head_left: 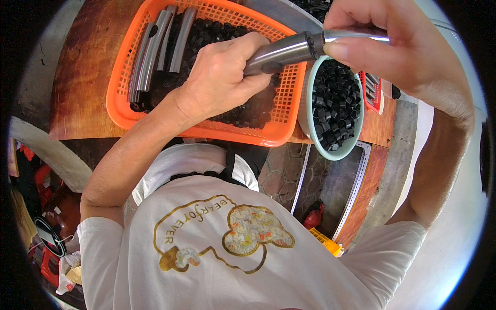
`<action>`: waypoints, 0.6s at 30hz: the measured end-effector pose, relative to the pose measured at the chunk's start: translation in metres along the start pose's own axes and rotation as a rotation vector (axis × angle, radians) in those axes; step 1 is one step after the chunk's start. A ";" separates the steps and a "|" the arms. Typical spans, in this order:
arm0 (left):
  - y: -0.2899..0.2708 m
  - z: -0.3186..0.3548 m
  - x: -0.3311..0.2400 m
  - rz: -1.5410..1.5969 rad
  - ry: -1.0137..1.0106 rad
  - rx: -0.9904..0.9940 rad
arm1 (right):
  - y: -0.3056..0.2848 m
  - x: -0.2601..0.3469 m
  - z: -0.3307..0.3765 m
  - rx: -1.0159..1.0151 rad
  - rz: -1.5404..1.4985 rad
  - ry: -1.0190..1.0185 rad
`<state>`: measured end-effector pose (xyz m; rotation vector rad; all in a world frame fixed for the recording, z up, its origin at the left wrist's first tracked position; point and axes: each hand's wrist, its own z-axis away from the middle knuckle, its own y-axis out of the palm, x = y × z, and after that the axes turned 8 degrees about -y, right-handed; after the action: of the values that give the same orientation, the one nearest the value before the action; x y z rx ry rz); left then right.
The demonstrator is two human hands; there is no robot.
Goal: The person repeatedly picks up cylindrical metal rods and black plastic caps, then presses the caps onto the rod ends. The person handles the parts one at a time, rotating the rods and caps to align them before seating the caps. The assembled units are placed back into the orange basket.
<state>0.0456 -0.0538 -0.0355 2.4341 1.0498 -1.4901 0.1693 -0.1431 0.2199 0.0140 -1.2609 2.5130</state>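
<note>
My left hand [219,75] is wrapped round a thick grey metal tube [284,51] with a dark oval spot on its side. Between finger and thumb, my right hand [400,51] grips a thinner shiny metal tube [359,34]. The two tubes meet end to end at a black collar [316,45]; how far one sits inside the other cannot be seen. Both hands hold them above an orange plastic basket [243,137] and a pale green bowl [338,155]. Several grey tubes [155,51] lie in the basket among many small black parts [212,33].
Black ring-like pieces [336,103] fill the bowl. Beyond it sits a small red basket [381,107] with metal pieces. All stand on a wooden table [77,88]. A perforated metal strip [354,191] runs below its edge, near a yellow box [328,243]. Coiled cable [49,235] lies at far left.
</note>
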 end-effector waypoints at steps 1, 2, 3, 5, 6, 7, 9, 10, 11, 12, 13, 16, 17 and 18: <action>0.000 0.000 0.000 -0.007 0.002 0.001 | 0.000 0.000 -0.001 0.003 0.002 0.001; 0.000 0.000 0.001 -0.017 -0.011 0.006 | 0.000 0.001 -0.001 0.006 0.004 0.002; -0.001 0.001 0.001 -0.027 -0.024 0.011 | 0.000 0.002 -0.002 0.009 0.006 0.002; -0.001 0.001 0.003 -0.052 -0.021 0.018 | 0.001 0.003 -0.003 0.018 0.011 0.004; -0.001 0.002 0.003 -0.069 -0.005 0.019 | 0.000 0.004 -0.004 0.025 0.013 0.005; -0.001 0.002 0.003 -0.085 0.011 0.021 | 0.000 0.005 -0.004 0.029 0.019 0.009; -0.001 0.002 0.004 -0.100 0.016 0.038 | 0.000 0.008 -0.005 0.037 0.028 0.018; -0.001 0.002 0.005 -0.107 0.018 0.046 | 0.000 0.009 -0.006 0.041 0.034 0.023; -0.001 0.002 0.004 -0.090 0.015 0.055 | 0.000 0.011 -0.006 0.047 0.038 0.029; 0.000 0.001 0.004 -0.074 0.013 0.065 | -0.001 0.013 -0.008 0.050 0.044 0.035; 0.000 0.001 0.004 -0.058 0.012 0.075 | -0.001 0.017 -0.008 0.056 0.049 0.047; 0.001 0.000 0.003 0.005 -0.004 0.106 | -0.007 0.027 -0.013 0.085 0.075 0.139; 0.001 -0.001 0.002 0.017 -0.003 0.108 | -0.009 0.030 -0.015 0.101 0.082 0.185; 0.001 -0.001 0.002 0.023 -0.007 0.111 | -0.011 0.032 -0.017 0.114 0.088 0.215</action>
<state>0.0472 -0.0533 -0.0368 2.5037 0.9590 -1.5892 0.1441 -0.1147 0.2231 -0.2827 -1.0536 2.5757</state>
